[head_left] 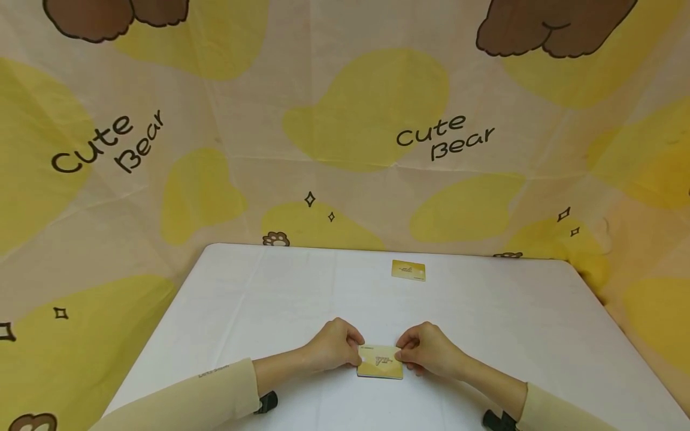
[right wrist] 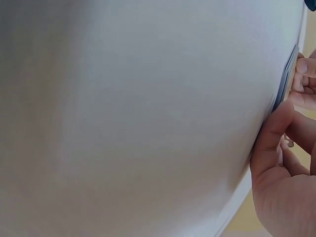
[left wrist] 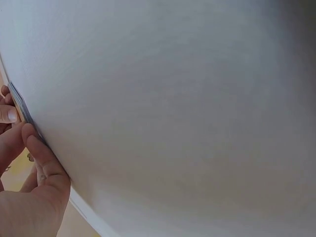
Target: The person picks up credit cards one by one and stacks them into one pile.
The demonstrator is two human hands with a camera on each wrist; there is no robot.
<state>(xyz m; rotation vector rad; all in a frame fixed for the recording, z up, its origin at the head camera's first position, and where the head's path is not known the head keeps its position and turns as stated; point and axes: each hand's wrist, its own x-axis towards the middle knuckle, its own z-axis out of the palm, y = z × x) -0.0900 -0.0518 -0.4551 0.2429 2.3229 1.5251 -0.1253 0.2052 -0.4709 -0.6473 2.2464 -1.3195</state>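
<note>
A small stack of yellow cards lies at the near middle of the white table, with dark lettering on its top card. My left hand pinches the stack's left edge between thumb and fingers. At the opposite short edge, my right hand grips it the same way. Several layered card edges show in the right wrist view, low against the tabletop. The left wrist view also catches the stack's side between both hands' fingertips.
One single yellow card lies flat near the far edge of the white table. Behind the table hangs a cream and yellow cloth printed with "Cute Bear". Dark wrist straps show below the sleeves.
</note>
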